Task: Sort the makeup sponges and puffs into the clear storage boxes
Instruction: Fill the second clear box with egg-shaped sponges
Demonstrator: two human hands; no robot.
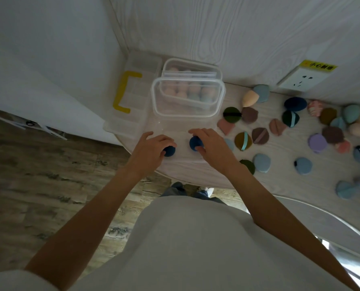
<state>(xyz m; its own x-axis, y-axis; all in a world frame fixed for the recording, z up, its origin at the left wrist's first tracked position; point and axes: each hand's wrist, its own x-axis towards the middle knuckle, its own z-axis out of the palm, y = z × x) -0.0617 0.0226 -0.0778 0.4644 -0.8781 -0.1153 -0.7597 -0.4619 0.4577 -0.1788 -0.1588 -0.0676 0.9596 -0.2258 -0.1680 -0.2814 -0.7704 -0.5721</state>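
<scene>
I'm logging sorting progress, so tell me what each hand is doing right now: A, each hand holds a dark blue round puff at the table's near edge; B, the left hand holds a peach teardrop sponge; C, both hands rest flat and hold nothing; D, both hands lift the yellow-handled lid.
A: the left hand grips one dark blue round puff and the right hand another dark blue puff, in front of the clear boxes.

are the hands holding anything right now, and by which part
Yes, each holds a dark blue puff. The left hand grips one from its left side, fingers curled over its top edge; the right hand holds the other by its right edge.
</scene>
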